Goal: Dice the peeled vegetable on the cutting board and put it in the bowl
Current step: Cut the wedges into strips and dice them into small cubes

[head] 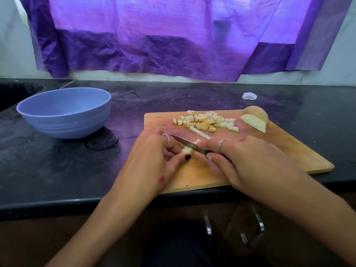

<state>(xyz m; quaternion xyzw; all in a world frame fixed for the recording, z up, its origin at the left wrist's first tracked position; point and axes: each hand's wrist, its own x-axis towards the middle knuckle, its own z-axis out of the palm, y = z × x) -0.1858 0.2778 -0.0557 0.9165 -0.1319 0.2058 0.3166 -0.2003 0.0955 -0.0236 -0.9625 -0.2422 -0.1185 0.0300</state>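
A wooden cutting board [279, 151] lies on the dark counter. My left hand [154, 157] pinches a small pale vegetable piece [187, 150] near the board's front left. My right hand [244, 160] grips a black-handled knife [185, 143], and its blade rests across that piece. A pile of diced cubes [206, 121] lies at the back of the board, with one long strip [199, 132] just in front of it. Two larger peeled chunks [256, 118] sit at the back right corner. The blue bowl [65, 114] stands on the counter to the left and looks empty.
A crumpled white scrap [249, 96] lies on the counter behind the board. A purple curtain [173, 35] hangs along the back wall. The counter's front edge [57, 203] runs just below my wrists, and metal handles [252, 230] show underneath.
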